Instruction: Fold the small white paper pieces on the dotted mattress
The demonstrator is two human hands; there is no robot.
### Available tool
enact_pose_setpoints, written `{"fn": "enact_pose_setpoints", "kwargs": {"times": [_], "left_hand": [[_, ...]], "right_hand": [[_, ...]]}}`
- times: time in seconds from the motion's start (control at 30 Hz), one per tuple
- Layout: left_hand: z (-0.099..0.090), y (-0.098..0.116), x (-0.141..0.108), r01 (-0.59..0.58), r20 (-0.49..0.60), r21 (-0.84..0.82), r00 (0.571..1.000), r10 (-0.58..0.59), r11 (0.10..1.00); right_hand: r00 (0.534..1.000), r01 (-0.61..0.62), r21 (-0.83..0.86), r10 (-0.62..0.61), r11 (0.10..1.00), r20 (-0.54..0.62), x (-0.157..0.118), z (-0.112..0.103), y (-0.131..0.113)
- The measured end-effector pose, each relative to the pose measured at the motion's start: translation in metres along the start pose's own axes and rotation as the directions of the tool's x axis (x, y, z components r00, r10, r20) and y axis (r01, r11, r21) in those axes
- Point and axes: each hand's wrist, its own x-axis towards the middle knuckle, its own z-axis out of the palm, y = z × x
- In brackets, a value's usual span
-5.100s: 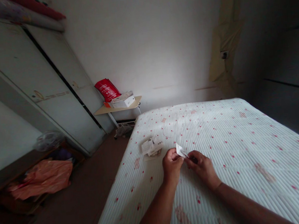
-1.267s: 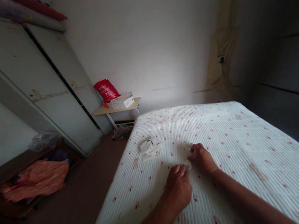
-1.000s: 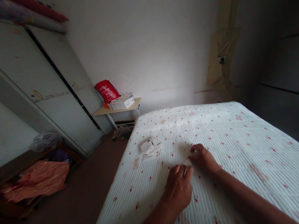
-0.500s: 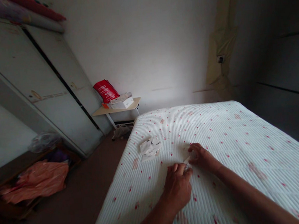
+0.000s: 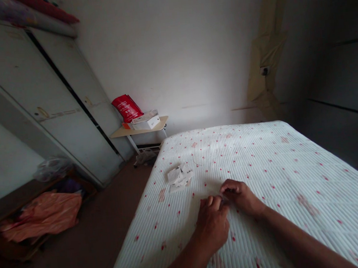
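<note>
Ribbed, red-dotted bedding [image 5: 261, 160] spreads before you, with both your hands over it, fingertips close together. Your left hand [image 5: 213, 222] is nearer your body; your right hand [image 5: 241, 196] sits just beyond, to its right. Fingers on both are curled inward around a small pale piece [image 5: 224, 199], too hidden to tell its long axis or which hand grips it. Crumpled papers [image 5: 180, 177] lie forward and leftward, nearer your left hand.

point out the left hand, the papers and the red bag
Left hand [image 5: 213, 221], head view: back of the hand
Papers [image 5: 180, 177], head view: middle of the pile
Red bag [image 5: 127, 108], head view: printed front
</note>
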Motion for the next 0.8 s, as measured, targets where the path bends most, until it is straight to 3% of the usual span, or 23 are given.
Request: {"fn": "enact_pose_setpoints", "kwargs": {"times": [0.23, 0.47, 0.63, 0.8], "left_hand": [[-0.001, -0.002, -0.01, 0.01, -0.029, -0.022, 1.0, -0.01, 1.0], [-0.005, -0.005, -0.025, 0.024, -0.06, -0.039, 0.998, -0.026, 0.999], [-0.007, -0.007, -0.02, 0.008, -0.14, -0.083, 0.99, -0.02, 0.997], [-0.004, -0.007, -0.013, -0.04, -0.083, -0.034, 0.996, 0.037, 0.999]], "right_hand": [[0.988, -0.06, -0.221, 0.09, 0.974, 0.129, 0.011, 0.005, 0.004], [0.981, -0.044, -0.234, 0.086, 0.971, 0.175, 0.012, 0.003, 0.009], [0.976, -0.024, -0.255, 0.078, 0.967, 0.202, 0.01, 0.001, 0.006], [0.977, -0.035, -0.265, 0.089, 0.964, 0.192, 0.009, 0.002, 0.005]]}}
